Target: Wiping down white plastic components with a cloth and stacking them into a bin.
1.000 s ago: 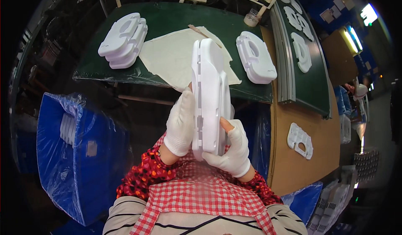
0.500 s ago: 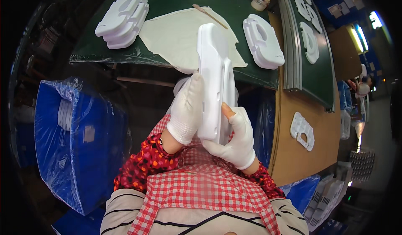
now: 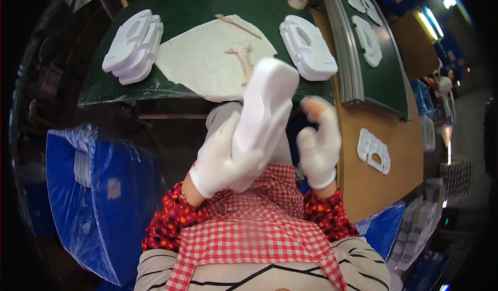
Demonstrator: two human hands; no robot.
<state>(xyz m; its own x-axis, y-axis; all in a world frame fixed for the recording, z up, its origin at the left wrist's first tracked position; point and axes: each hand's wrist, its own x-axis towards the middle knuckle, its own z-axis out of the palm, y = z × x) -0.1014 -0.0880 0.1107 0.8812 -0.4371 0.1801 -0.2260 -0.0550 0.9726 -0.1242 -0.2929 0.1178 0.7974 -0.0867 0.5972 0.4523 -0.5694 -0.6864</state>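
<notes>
In front of my lap, my left hand (image 3: 222, 159) grips a white moulded plastic part (image 3: 267, 102), thumb and fingers wrapped round its lower half. The part is tilted, its upper end leaning right. My right hand (image 3: 319, 146) is apart from it on the right, gloved in white with a bare fingertip, fingers spread and a little blurred. Beyond the part lies a pale cloth (image 3: 192, 58) on the green table (image 3: 207, 3). On the cloth rest a thin brown-handled tool (image 3: 238, 25) and a small tool wrapped in whitish material (image 3: 240, 58).
A stack of white parts (image 3: 132, 47) stands at the table's left, another stack (image 3: 308, 47) at its right. One flat white part (image 3: 372, 151) lies on the brown board (image 3: 397, 182). A plastic-lined blue bin (image 3: 119, 208) stands left. More parts lie on the conveyor (image 3: 381, 78).
My right hand has let go of the white part and moved right. My left hand has turned the part, tilting it. The view has shifted, and the wrapped tool now shows on the cloth.
</notes>
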